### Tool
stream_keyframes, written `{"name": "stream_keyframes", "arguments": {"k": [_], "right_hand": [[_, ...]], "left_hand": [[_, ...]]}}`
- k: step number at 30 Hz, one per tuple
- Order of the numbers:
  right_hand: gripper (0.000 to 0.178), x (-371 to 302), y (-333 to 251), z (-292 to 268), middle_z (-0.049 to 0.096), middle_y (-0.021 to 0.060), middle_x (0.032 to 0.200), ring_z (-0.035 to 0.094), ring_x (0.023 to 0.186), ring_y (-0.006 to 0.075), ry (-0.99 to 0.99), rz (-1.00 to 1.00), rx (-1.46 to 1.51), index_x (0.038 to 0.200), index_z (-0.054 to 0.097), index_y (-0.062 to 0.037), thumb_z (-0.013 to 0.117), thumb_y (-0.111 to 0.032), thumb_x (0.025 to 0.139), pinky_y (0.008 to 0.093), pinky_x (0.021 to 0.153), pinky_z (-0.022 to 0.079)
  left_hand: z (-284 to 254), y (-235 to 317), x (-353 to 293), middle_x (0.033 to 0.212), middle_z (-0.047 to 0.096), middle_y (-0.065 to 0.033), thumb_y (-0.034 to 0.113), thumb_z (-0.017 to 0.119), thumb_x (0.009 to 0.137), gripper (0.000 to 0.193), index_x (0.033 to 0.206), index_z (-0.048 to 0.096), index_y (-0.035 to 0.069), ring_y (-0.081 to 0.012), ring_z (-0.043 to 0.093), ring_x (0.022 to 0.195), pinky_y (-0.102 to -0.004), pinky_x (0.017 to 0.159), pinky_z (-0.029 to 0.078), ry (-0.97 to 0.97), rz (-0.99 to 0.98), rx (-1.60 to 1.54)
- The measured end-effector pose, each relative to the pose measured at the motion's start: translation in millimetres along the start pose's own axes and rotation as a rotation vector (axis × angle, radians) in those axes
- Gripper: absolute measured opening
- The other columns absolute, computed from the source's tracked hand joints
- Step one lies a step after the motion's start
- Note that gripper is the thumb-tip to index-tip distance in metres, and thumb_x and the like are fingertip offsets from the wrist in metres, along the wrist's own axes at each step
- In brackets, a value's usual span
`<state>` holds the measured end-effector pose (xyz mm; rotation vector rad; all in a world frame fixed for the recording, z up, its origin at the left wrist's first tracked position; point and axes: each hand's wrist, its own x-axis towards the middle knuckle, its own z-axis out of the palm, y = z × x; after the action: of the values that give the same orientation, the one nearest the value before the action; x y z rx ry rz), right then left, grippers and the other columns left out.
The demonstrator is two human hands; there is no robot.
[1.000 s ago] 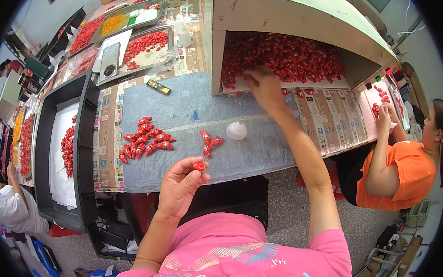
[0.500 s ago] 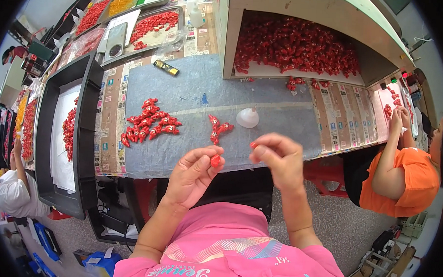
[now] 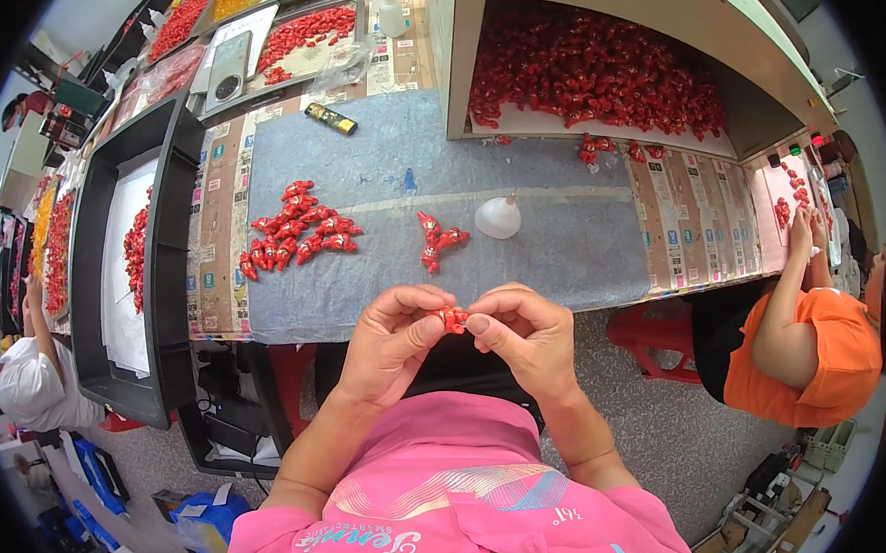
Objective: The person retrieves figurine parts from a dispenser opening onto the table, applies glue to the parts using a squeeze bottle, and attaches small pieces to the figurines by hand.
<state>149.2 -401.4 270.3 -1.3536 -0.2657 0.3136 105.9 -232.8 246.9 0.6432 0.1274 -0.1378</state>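
Close in front of my chest, a small red figurine [image 3: 452, 320] with light markings sits between my two hands. My left hand [image 3: 387, 342] pinches it from one side, thumb against finger. From the other side my right hand [image 3: 532, 343] grips it at thumb and fingertips, partly covering it. Beyond the hands, a few matching red figurines [image 3: 433, 242] lie together on the blue-grey mat [image 3: 554, 267]. A larger group of red figurines [image 3: 297, 229] lies to the left. A white, round squeeze bottle with a thin tip [image 3: 497, 217] stands to their right.
A black crate [image 3: 176, 263] with white paper and red pieces flanks the mat on the left. A pale box [image 3: 461, 67] heaped with red figurines stands at the back. A black-and-yellow cylinder [image 3: 331, 118] lies far left; a co-worker in an orange shirt [image 3: 810, 351] sits right.
My right hand has come left and down with its small red piece to meet the one in my left hand. Both hands now hold the figurine together.
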Motion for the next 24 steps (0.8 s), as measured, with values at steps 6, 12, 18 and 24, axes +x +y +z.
{"name": "stream_keyframes", "arguments": {"k": [6,12,18,24], "right_hand": [[0.013,-0.7,-2.5,-2.6,0.063,0.0058,0.087,0.060,0.071,0.0086,-0.036,0.075,0.041,0.093,0.067,0.0024,0.070,-0.007,0.084,0.0203,0.061,0.051],[0.011,0.4,-3.0,-4.4,0.064,0.0068,0.088,0.061,0.070,0.0090,-0.060,0.065,0.012,0.091,0.069,0.0016,0.070,-0.007,0.084,0.0203,0.060,0.051],[0.009,0.6,-1.4,-7.8,0.065,0.0083,0.089,0.061,0.072,0.0103,-0.097,0.048,0.025,0.091,0.069,0.0016,0.069,-0.004,0.083,0.0213,0.061,0.051],[0.008,1.9,-0.5,-5.0,0.064,0.0102,0.087,0.061,0.068,0.0108,-0.087,-0.019,0.017,0.089,0.068,0.0024,0.070,0.000,0.082,0.0206,0.059,0.050]], "left_hand": [[1.7,0.8,-1.2,0.105,0.061,-0.0099,-0.001,0.071,0.079,0.021,0.097,0.062,0.004,-0.0178,0.062,0.094,-0.0294,0.084,0.052,0.043,0.084,0.170],[0.0,0.6,-2.2,0.101,0.064,-0.0109,-0.007,0.070,0.078,0.018,0.093,0.067,0.002,-0.0171,0.062,0.094,-0.0295,0.086,0.051,0.054,0.169,0.277],[-1.3,0.6,-4.0,0.099,0.065,-0.0112,-0.007,0.071,0.077,0.017,0.091,0.069,0.002,-0.0171,0.062,0.092,-0.0300,0.085,0.051,0.052,0.190,0.340],[-1.8,4.6,-3.7,0.097,0.065,-0.0110,-0.007,0.071,0.076,0.017,0.089,0.069,0.003,-0.0168,0.063,0.091,-0.0293,0.083,0.051,0.056,0.167,0.360]]}}
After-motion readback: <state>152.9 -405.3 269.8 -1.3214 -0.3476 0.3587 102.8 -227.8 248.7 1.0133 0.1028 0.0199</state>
